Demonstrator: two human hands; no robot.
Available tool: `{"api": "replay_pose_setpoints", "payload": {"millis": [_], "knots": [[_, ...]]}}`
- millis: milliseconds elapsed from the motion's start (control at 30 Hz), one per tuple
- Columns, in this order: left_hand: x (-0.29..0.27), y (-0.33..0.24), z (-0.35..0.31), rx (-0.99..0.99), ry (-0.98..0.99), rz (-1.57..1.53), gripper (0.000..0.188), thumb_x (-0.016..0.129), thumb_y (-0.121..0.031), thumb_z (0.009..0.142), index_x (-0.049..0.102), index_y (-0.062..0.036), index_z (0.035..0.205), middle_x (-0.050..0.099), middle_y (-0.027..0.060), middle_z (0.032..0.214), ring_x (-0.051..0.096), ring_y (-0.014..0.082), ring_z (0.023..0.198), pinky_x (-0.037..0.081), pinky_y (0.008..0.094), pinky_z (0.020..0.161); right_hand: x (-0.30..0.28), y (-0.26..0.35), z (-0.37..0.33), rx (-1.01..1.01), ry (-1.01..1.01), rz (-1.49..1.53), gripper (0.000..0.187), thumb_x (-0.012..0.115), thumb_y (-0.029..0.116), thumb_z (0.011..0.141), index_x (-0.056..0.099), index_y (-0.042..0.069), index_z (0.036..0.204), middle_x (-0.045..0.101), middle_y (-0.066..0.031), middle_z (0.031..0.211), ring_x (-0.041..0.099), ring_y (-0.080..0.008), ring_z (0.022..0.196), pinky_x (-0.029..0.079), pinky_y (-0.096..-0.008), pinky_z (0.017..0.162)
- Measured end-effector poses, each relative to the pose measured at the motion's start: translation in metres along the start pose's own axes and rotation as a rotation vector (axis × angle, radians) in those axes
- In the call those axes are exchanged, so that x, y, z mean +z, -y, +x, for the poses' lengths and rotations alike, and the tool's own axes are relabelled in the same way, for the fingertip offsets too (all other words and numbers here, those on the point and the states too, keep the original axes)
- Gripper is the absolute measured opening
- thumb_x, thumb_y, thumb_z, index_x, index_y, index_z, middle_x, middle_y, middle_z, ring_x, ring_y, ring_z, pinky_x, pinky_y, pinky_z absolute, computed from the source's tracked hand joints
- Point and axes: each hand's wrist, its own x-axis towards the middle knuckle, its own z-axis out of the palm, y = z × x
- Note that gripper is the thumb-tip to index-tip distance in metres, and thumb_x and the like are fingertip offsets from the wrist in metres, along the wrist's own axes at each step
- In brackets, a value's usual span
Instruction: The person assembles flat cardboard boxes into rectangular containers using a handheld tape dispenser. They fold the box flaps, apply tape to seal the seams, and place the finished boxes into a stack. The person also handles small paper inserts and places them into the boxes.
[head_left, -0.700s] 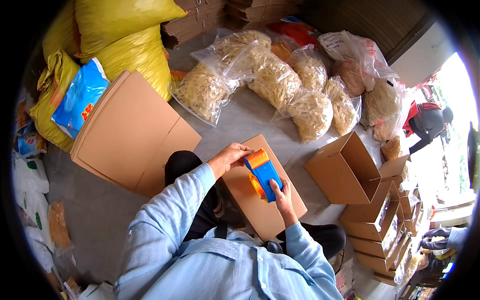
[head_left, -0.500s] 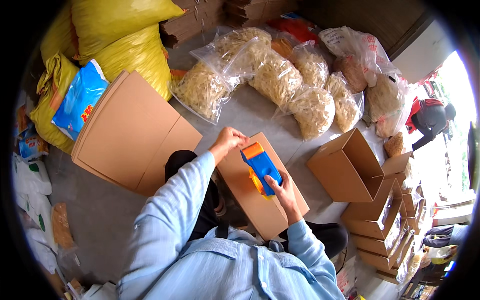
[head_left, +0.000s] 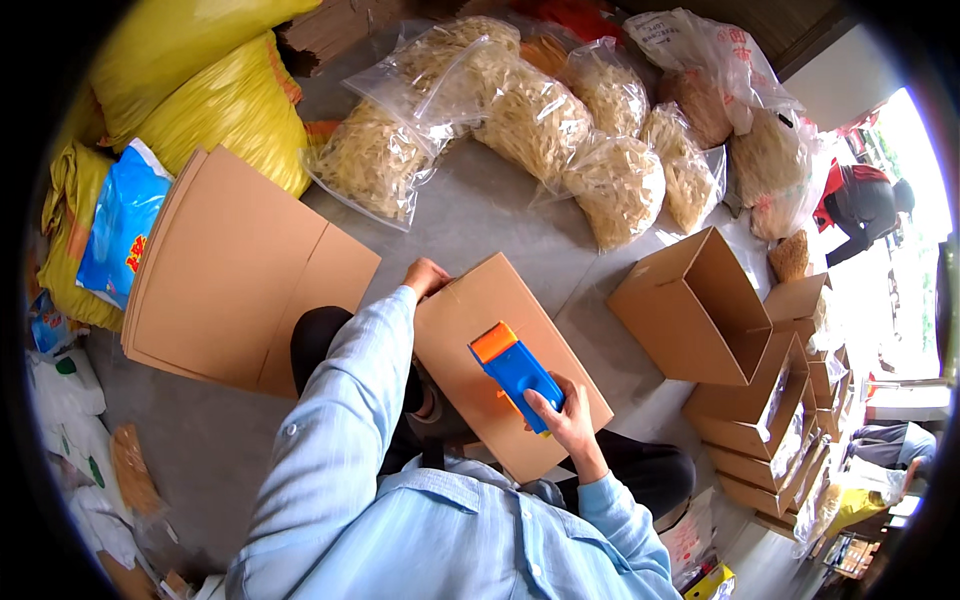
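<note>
A closed brown cardboard box (head_left: 515,310) lies in front of me, set at a slant between my knees. My right hand (head_left: 568,412) is wrapped round a blue tape dispenser (head_left: 528,378) with an orange front end, held over the top of the box. Part of the dispenser's underside is hidden. At the box's far left corner, my left hand (head_left: 428,277) grips the edge with bent fingers; some fingertips are out of sight.
Flat cardboard sheets (head_left: 235,270) lie to my left, near yellow sacks (head_left: 220,110) and a blue bag (head_left: 125,225). Clear bags of pale strips (head_left: 540,115) lie ahead. To the right stand an open box (head_left: 690,305) and stacked cartons (head_left: 745,420). A person (head_left: 865,205) bends at far right.
My left hand has dropped from above the box to its far left corner. The tape dispenser has shifted a little nearer to me. The whole view has also shifted slightly.
</note>
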Motion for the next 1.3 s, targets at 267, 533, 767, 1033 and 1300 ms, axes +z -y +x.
{"api": "replay_pose_setpoints", "payload": {"millis": [267,533,767,1033,1300], "knots": [[0.014,0.096,0.049,-0.383,0.394,-0.542,0.047,0.055,-0.037,0.085,0.059,0.0052,0.106,0.063,0.0172,0.105,0.062,0.0238,0.091,0.048,0.0320,0.078,0.005,-0.003,-0.002,-0.064,-0.008,-0.025,0.049,0.066,0.043,0.075,0.061,-0.006,0.083,0.058,-0.0104,0.062,0.058,-0.0144,0.053,0.047,-0.0268,0.050],[-0.012,-0.044,-0.064,0.278,-0.053,-0.081,0.066,0.037,-0.051,0.090,0.061,0.0073,0.071,0.062,0.0258,0.079,0.062,0.0368,0.074,0.046,0.0440,0.067,-0.001,-0.010,-0.004,-0.020,-0.039,0.031,0.054,0.065,0.044,0.076,0.060,-0.008,0.090,0.059,-0.0117,0.068,0.059,-0.0142,0.056,0.047,-0.0263,0.050],[-0.006,-0.071,-0.085,0.365,-0.187,0.372,0.071,0.028,-0.052,0.092,0.059,0.0064,0.064,0.059,0.0277,0.075,0.057,0.0436,0.075,0.045,0.0484,0.069,-0.054,-0.017,-0.083,0.084,0.012,-0.102,0.051,0.068,0.041,0.074,0.061,-0.005,0.095,0.061,-0.0104,0.076,0.059,-0.0151,0.068,0.048,-0.0265,0.061],[-0.017,-0.090,-0.099,0.426,-0.090,0.355,0.057,0.034,-0.048,0.092,0.062,0.0020,0.091,0.060,0.0266,0.087,0.057,0.0418,0.085,0.046,0.0465,0.075,-0.065,-0.056,-0.138,0.157,-0.144,-0.101,0.040,0.070,0.031,0.075,0.057,-0.006,0.085,0.060,-0.0081,0.068,0.061,-0.0133,0.052,0.049,-0.0224,0.045],[-0.013,-0.083,-0.095,0.470,-0.241,0.776,0.068,0.037,-0.045,0.092,0.009,-0.0115,0.144,-0.003,0.0164,0.149,-0.004,0.0389,0.136,0.002,0.0613,0.104,-0.026,-0.052,-0.069,-0.207,-0.324,-0.304,0.044,0.066,0.039,0.072,0.060,-0.004,0.072,0.054,-0.0137,0.057,0.055,-0.0185,0.051,0.044,-0.0310,0.051]]}}
